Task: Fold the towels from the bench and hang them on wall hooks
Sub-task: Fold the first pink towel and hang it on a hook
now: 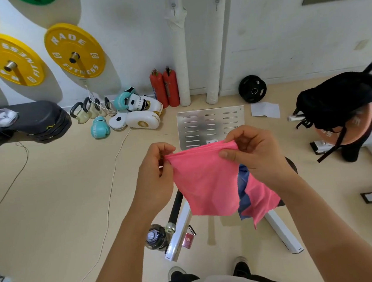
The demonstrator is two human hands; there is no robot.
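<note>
A pink towel (207, 184) hangs in the air in front of me, doubled over along its top edge. My left hand (158, 168) pinches its left top corner. My right hand (253, 150) pinches the right top corner, thumb on the front of the cloth. A blue towel (244, 187) shows behind the pink one, lying on the bench (180, 230), most of which is hidden by the cloth. Two wall hooks (173, 6) (217, 2) sit high on the white wall ahead.
Yellow weight plates (74, 50) hang on the wall at left. Boxing gloves (132, 114), kettlebells and two red fire extinguishers (165, 88) stand at the wall's foot. A metal plate (210, 124) lies on the floor ahead. A black bag (340, 101) rests on equipment at right. A bottle (154, 237) stands by the bench.
</note>
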